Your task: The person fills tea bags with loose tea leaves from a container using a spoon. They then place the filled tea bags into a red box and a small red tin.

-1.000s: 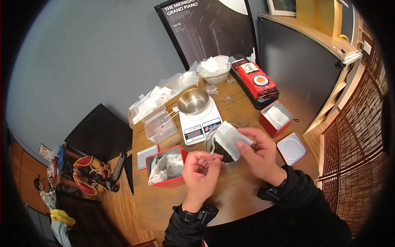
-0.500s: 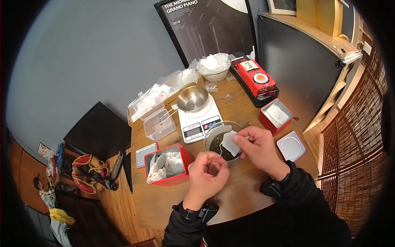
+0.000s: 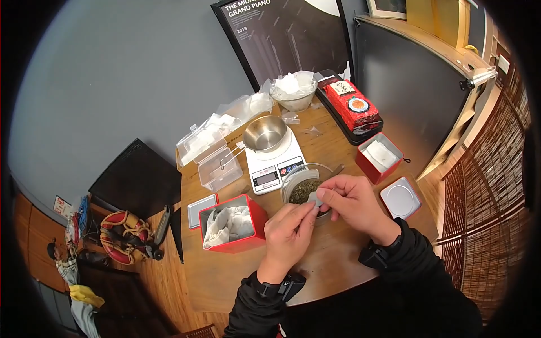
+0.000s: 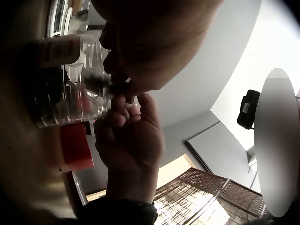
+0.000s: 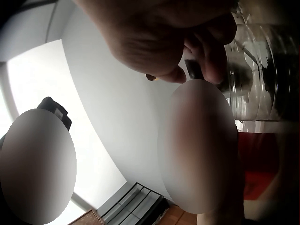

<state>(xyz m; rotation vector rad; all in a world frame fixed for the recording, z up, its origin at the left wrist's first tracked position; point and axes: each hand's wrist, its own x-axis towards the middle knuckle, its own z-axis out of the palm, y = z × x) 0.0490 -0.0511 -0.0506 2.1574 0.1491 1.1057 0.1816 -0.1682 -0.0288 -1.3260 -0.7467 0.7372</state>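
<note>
Left hand: left hand, thumb and fingertips pinching the near edge of a small white pouch.
Right hand: right hand, thumb and index finger pinching the same pouch from the other side; both hands' fingertips nearly meet.
Pouch: between the hands, just above the near side of the jar; mostly hidden by fingers, dark in both wrist views.
Jar: clear jar on the surface, just in front of the scale; see-through walls in the wrist views.
Jar contents: dried leaves, greenish brown; a brown handle sticks out at the right rim.
Scale: white kitchen scale, steel pan on top, display unreadable.
Left tin: open red tin, white pouches piled inside; metal lid beside it.
Right tin: second red tin, also open, white packet inside; second lid just in front.
Back of surface: glass bowl full of white material; red package on a black tray.
Back left: clear plastic box, lid up, white material behind.
</note>
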